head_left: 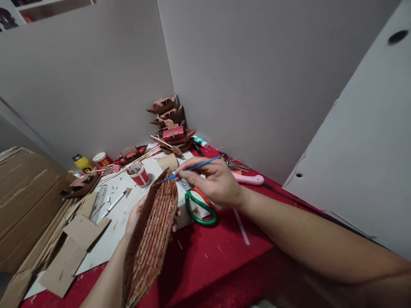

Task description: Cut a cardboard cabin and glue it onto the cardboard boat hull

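Left hand (136,216) gripping cardboard boat (150,241) from beneath, right hand (213,179) pinching blue paintbrush (192,168) at its tip, scissors (197,205) just behind

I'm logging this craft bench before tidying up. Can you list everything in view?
brown cardboard boat hull: one, ribbed inside, held over the red table
thin blue paintbrush: one, tip at the hull's bow
green-handled scissors: one, on the red table
red paper cup: one, white board
white pen: one, white board
stacked brown model boats: several, back corner
yellow bottle: one, by the wall
pink utility knife: one, right of the hand
cardboard scraps: several, brown, left
left hand: holds the hull
right hand: holds the paintbrush
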### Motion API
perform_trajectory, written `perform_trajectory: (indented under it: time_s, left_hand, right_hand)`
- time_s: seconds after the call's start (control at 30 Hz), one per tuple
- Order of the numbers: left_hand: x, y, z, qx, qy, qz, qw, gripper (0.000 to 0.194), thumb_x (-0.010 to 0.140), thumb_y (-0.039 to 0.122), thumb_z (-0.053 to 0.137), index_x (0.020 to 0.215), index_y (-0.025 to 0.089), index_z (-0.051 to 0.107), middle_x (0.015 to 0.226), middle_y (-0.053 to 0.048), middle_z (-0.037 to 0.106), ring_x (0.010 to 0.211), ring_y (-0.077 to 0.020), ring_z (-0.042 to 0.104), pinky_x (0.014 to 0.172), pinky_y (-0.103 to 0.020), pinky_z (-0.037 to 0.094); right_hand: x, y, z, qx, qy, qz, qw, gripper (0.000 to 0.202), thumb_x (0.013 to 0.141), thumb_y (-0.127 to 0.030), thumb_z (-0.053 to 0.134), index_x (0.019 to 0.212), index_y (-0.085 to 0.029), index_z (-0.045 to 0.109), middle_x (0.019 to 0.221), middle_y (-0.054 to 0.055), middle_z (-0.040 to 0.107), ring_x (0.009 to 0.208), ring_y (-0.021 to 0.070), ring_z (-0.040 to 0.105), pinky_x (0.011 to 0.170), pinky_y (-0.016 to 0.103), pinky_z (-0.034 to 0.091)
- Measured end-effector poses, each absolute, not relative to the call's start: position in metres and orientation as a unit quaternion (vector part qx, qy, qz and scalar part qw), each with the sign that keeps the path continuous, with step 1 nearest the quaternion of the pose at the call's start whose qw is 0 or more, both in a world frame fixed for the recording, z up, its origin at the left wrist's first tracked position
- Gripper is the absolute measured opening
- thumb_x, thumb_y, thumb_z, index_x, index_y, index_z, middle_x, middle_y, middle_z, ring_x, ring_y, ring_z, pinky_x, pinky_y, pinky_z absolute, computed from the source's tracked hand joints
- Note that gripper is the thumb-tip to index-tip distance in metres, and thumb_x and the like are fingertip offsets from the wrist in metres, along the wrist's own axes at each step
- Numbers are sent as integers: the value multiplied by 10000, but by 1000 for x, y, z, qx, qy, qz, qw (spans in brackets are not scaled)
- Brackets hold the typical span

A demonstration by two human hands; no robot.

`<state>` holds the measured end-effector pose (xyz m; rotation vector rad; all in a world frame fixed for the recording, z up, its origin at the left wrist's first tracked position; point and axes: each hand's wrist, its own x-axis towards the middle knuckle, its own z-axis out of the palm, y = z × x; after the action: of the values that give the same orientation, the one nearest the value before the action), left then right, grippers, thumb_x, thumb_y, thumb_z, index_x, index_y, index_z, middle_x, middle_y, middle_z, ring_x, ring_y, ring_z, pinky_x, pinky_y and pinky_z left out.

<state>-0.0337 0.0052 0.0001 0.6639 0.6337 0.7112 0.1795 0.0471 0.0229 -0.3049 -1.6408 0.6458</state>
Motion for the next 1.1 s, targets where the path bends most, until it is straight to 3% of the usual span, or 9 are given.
perform_trajectory:
  time_s: [0.1, 0.3, 0.43, 0.53, 0.7, 0.87, 1.1]
  left_hand:
    - [-38, 5, 6, 298, 298, 379, 824, 491, 884, 482, 477, 1179, 137, 663, 911, -135, 724, 678, -243, 690, 542, -338, 574]
    - [-47, 2, 18, 291, 311, 500, 754, 543, 816, 503, 552, 1177, 108, 649, 860, -138, 724, 682, -248, 691, 593, -371, 597]
    - [-34, -6, 28, 286, 385, 587, 653, 484, 862, 489, 491, 981, 71, 704, 791, -165, 747, 628, -269, 713, 528, -359, 599]
    - [-23, -10, 30, 272, 414, 622, 607, 450, 879, 472, 491, 942, 85, 712, 751, -141, 757, 589, -252, 715, 507, -340, 598]
    - [-18, -10, 25, 284, 408, 684, 534, 378, 889, 424, 529, 968, 111, 725, 825, -109, 777, 685, -221, 736, 653, -317, 614]
    - [-22, -7, 25, 301, 350, 753, 469, 207, 860, 365, 630, 871, 185, 732, 757, 8, 766, 731, -154, 734, 706, -214, 587]
    - [-22, -6, 27, 323, 353, 741, 471, 246, 897, 359, 581, 970, 181, 734, 905, -10, 782, 852, -171, 735, 783, -245, 587]
  right_hand:
    - [185, 54, 29, -144, -621, 370, 676, 85, 880, -236, 642, 851, -159, 663, 736, 20, 710, 496, 65, 538, 455, 188, 446]
    - [181, 52, 29, -143, -569, 424, 690, 209, 859, -375, 677, 840, -168, 654, 701, 15, 703, 483, 69, 541, 406, 179, 404]
    - [174, 43, 21, -139, -636, 377, 659, 133, 904, -274, 621, 840, -165, 663, 708, 17, 705, 495, 72, 546, 458, 197, 455]
    - [171, 43, 15, -130, -697, 287, 644, 96, 903, -209, 607, 859, -162, 678, 731, 21, 700, 513, 75, 553, 462, 198, 456]
    - [170, 42, 9, -115, -755, 191, 617, 114, 925, -158, 557, 861, -142, 650, 762, 39, 683, 616, 96, 609, 568, 211, 501]
    - [166, 31, 8, -32, -837, 200, 509, 163, 942, -150, 508, 832, -125, 626, 688, 36, 650, 609, 107, 598, 593, 214, 493]
    - [166, 38, 4, -70, -787, 204, 578, 81, 917, -139, 561, 900, -144, 640, 746, 41, 680, 651, 116, 635, 608, 220, 515]
